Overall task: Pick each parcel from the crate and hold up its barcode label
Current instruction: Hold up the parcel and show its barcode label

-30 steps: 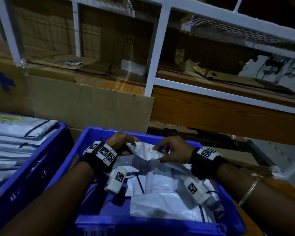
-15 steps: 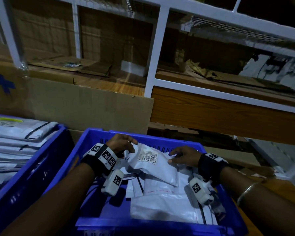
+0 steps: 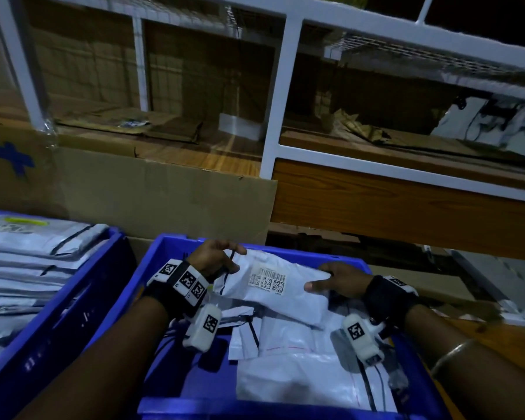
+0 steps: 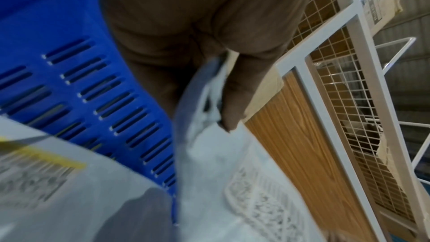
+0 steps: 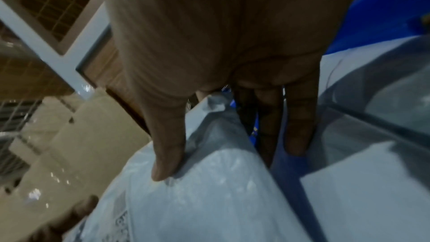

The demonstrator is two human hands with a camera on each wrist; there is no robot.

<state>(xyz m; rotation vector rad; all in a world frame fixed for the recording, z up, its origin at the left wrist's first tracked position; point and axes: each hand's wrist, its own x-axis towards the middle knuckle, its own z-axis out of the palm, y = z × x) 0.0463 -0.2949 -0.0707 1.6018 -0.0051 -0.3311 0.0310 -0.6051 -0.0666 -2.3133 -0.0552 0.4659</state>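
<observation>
White plastic mailer parcel (image 3: 273, 286) held over blue plastic crate (image 3: 170, 253), barcode label (image 3: 267, 281) up; left hand (image 3: 214, 259) pinching left end, right hand (image 3: 338, 281) gripping right end.

Surroundings: shelving and a neighbouring bin.
White shelf frame (image 3: 272, 95) with wire mesh and wood boards; cardboard sheet (image 3: 164, 195) leaning below; second blue bin (image 3: 58, 298) of stacked grey mailers.
</observation>
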